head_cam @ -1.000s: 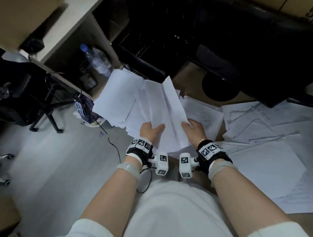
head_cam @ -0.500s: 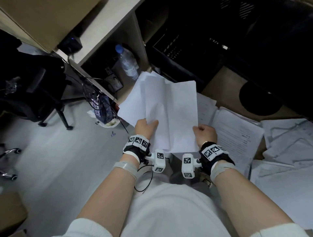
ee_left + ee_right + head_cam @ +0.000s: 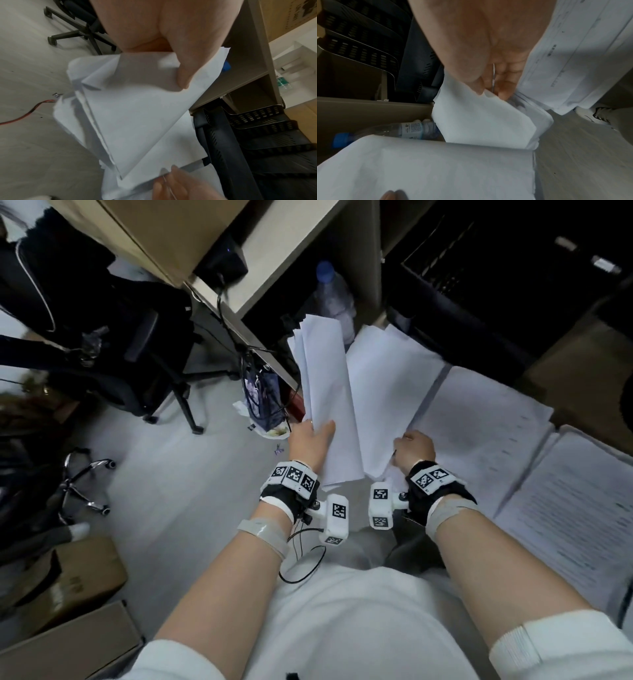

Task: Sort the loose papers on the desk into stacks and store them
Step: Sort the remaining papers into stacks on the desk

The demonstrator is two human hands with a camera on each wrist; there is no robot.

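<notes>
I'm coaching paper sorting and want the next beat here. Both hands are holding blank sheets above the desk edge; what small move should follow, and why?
Probably bring the left hand and right hand together and square the blank sheets into one bundle. The bundle has splayed into two fanned parts with uneven edges, while the printed stacks already lie flat on the desk.

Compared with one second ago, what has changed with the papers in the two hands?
The bundle, held together before, has parted: the left hand now lifts a bent sheaf of papers off to the left, while the right hand pinches the lower sheets left beside the printed stacks. Both hands still grip paper; the stacks still lie on the desk.
</notes>
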